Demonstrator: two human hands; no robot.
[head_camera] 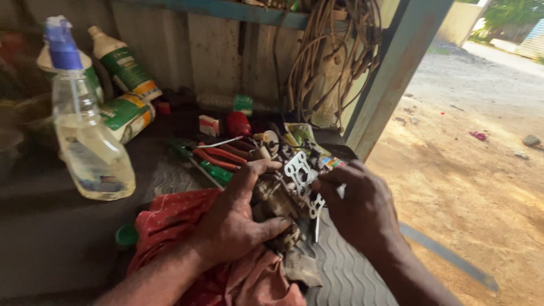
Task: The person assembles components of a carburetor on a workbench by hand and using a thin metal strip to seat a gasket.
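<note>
My left hand (235, 218) grips a dirty metal engine part (276, 199), like a carburetor, held over a red patterned cloth (170, 218) on the workbench. My right hand (360, 207) pinches a thin pale gasket (300, 177) with cut-out holes, held against the top of that part. A thin metal tool tip (316, 226) pokes down from under the right fingers. Both hands meet at the part near the middle of the view.
A clear spray bottle (88, 130) with a blue nozzle stands at the left, green-and-white bottles (126, 68) behind it. Red-handled pliers (218, 156) and green-handled tools lie behind the hands. Coiled cables (328, 56) hang on the wall. A ribbed mat (345, 275) covers the bench; dirt ground lies right.
</note>
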